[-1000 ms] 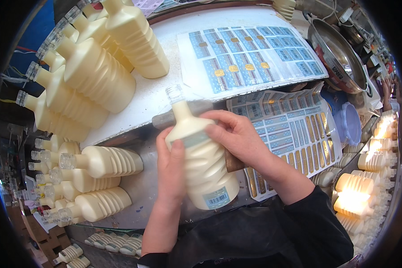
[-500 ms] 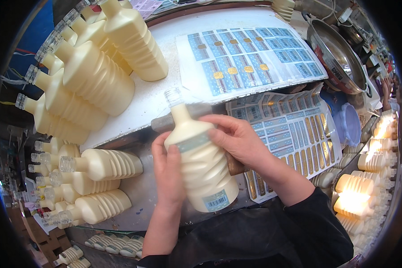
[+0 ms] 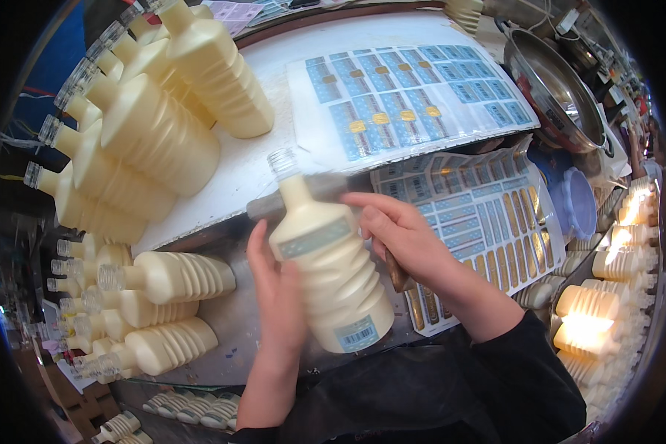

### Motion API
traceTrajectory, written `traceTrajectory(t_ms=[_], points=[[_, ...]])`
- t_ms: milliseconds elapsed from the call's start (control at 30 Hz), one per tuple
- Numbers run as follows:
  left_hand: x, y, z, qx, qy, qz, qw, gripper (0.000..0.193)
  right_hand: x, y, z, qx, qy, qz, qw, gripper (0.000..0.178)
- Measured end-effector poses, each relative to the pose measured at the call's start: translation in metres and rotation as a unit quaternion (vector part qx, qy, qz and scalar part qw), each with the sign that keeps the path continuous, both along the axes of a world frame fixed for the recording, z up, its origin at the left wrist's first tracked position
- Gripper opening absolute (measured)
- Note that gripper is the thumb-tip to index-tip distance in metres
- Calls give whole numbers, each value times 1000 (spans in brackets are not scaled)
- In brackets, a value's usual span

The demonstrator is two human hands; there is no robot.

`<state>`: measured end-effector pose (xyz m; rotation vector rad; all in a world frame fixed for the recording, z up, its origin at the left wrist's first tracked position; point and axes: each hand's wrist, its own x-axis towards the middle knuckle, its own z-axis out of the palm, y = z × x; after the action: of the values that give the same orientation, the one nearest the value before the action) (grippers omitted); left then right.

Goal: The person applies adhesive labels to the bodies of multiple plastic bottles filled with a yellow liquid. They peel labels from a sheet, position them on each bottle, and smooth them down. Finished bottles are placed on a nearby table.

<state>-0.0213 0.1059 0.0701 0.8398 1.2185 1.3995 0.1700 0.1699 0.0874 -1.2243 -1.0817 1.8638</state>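
Fingers (image 3: 268,255) of the left hand (image 3: 280,296) curl around the left flank of a cream ribbed plastic bottle (image 3: 331,277); the right hand (image 3: 401,240) presses its right side. Bottle is held tilted above the grey metal bench (image 3: 229,318), near the blue-and-gold label sheets (image 3: 481,214).

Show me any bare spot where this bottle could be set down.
Bare white tabletop lies between the stacked cream ribbed plastic bottles and the blue-and-gold sticker sheet. Grey metal shelf beside the left hand is partly free. Right of the right hand, label sheets cover everything.
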Motion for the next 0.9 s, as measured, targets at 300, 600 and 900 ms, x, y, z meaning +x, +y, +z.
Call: traceTrajectory(t_ms=[300,600,900], points=[[8,-21,-1,5,99,-41,994,96,1,-35,-3,259,-174,23,950,44],[3,-13,-14,24,-87,-80,993,95,6,-43,18,327,-271,79,902,51],[9,-15,-5,-10,-59,-35,998,74,5,-36,11,339,-262,42,902,43]])
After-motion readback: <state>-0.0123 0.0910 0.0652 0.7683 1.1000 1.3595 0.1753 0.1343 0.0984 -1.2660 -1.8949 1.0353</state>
